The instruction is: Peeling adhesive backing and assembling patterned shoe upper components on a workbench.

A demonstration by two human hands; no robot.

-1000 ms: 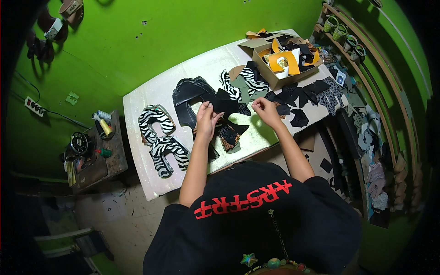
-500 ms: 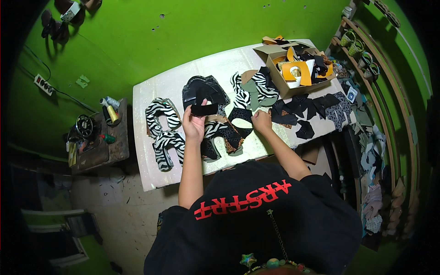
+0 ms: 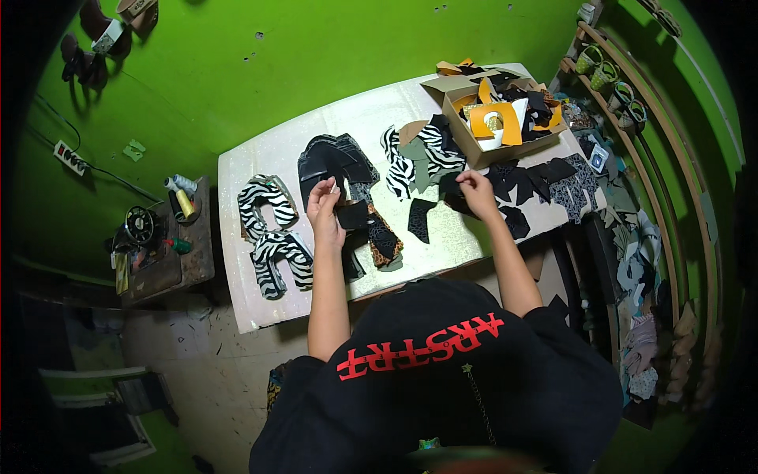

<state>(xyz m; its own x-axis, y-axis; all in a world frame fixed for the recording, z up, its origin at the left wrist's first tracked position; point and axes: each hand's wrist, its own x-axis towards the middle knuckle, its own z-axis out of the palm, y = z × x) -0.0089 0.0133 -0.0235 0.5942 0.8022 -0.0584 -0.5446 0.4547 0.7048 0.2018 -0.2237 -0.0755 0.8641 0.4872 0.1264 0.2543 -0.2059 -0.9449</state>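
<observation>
My left hand (image 3: 324,215) is over the middle of the table, its fingers curled and its thumb along a black piece of material (image 3: 354,214). Farther right, my right hand (image 3: 478,195) pinches another black piece (image 3: 451,183) by its edge. A dark patterned piece (image 3: 419,220) lies alone between the hands. Beside my left hand are leopard-print pieces (image 3: 385,242), and beyond it sits a stack of black curved pieces (image 3: 325,150). Zebra-print pieces (image 3: 266,201) lie stacked to the left, with a second zebra stack (image 3: 280,265) nearer me.
A cardboard box (image 3: 505,150) of orange, white and black scraps stands at the table's back right. Dark scraps (image 3: 537,178) lie before it. More zebra and olive pieces (image 3: 422,154) lie beyond my hands. A sewing machine (image 3: 142,227) is at left; a shoe rack (image 3: 632,110) at right.
My right hand has moved right and up, now with a black piece in its fingers. My left hand has come slightly nearer with its piece. Dark patterned pieces between the hands have shifted.
</observation>
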